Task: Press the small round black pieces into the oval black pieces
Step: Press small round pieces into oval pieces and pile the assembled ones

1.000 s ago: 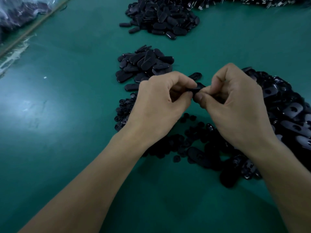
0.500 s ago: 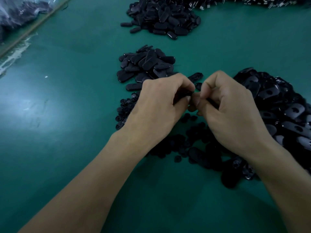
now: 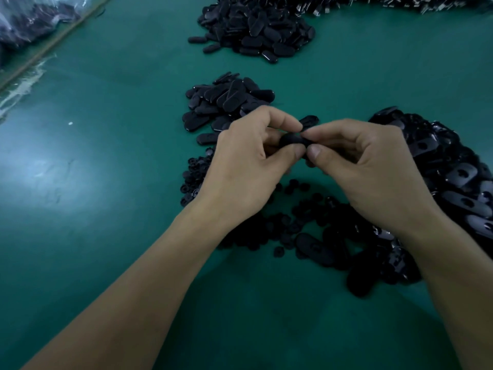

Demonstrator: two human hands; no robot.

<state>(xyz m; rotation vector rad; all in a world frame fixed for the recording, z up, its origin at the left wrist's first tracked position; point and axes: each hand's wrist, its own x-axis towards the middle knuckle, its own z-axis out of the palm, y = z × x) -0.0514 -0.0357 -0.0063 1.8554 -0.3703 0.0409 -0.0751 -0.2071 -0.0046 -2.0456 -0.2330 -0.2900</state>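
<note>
Hands meet mid-scene over the green table mat [image 3: 106,182]: left hand [image 3: 248,166] and right hand [image 3: 373,172] both pinch one glossy black oval plastic piece [image 3: 292,140] between thumb and fingertips, held clear of the mat. Can't tell if a round piece is seated in it, the fingers cover it. Scattered under and near-left of the hands: small round black plastic pieces [image 3: 192,177]. At right, a heap of holed black oval pieces [image 3: 453,177]. Just beyond the left hand, a smaller pile of plain-faced oval pieces [image 3: 229,102]; a bigger pile [image 3: 256,28] far centre. Far left, a clear plastic bag [image 3: 29,20].
</note>
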